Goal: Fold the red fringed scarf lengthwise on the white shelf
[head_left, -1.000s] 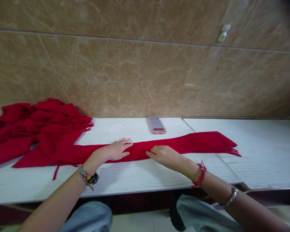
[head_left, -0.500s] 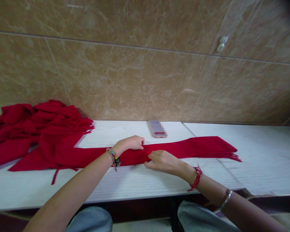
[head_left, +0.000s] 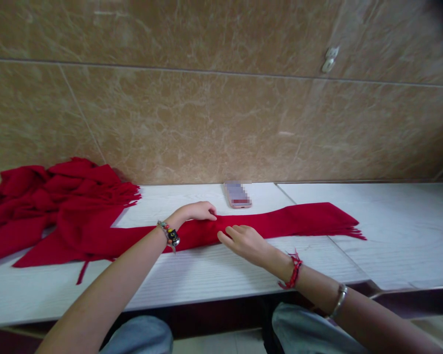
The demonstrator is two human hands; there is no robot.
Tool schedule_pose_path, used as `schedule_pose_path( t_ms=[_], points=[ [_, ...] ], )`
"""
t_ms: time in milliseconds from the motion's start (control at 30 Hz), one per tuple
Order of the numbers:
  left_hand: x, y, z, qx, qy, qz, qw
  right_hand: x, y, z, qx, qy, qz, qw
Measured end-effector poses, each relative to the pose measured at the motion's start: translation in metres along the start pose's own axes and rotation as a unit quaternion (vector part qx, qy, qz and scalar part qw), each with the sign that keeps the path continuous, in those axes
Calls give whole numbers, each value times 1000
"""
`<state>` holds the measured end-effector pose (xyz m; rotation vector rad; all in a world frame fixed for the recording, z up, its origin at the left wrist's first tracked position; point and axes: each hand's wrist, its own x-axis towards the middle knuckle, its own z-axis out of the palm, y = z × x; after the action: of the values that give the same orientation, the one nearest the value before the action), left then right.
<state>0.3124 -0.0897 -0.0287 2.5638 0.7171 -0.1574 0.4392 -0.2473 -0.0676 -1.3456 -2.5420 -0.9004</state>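
Note:
A long red scarf (head_left: 288, 220) lies stretched out in a folded strip, its fringed end to the right. At the strip's far edge, near the middle, my left hand (head_left: 199, 211) has its fingers and thumb closed on the cloth. My right hand (head_left: 245, 242) is over the near edge, a little to the right. Its thumb stands apart from the bent fingers, and no cloth shows gripped between them. The left part of the strip passes behind my left forearm and joins wider, loose red cloth (head_left: 84, 228).
A heap of crumpled red fringed cloth (head_left: 59, 187) rests at the left against the tiled wall (head_left: 192, 123). A phone (head_left: 238, 195) lies just beyond the scarf on the white wood-grain table (head_left: 192, 275). The table's front edge runs above my knees.
My right hand's thumb and fingers have parted and lifted slightly from the cloth. My left hand stays at the far edge. The view has shifted a little.

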Motion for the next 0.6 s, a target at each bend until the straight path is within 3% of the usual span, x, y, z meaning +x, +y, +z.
schedule_pose_path(
  t_ms=[167, 300, 433, 600],
  points=[
    [-4, 11, -14, -110, 17, 22, 994, -2, 13, -15, 0, 4, 57, 998],
    [2, 38, -33, -279, 55, 41, 958, -11, 42, -43, -19, 39, 105, 994],
    [25, 87, -56, -365, 92, 74, 924, -36, 83, -72, -101, 66, 179, 976],
    [79, 162, -74, -392, 77, 125, 908, -87, 140, -98, -168, 52, 271, 946]
  ],
)
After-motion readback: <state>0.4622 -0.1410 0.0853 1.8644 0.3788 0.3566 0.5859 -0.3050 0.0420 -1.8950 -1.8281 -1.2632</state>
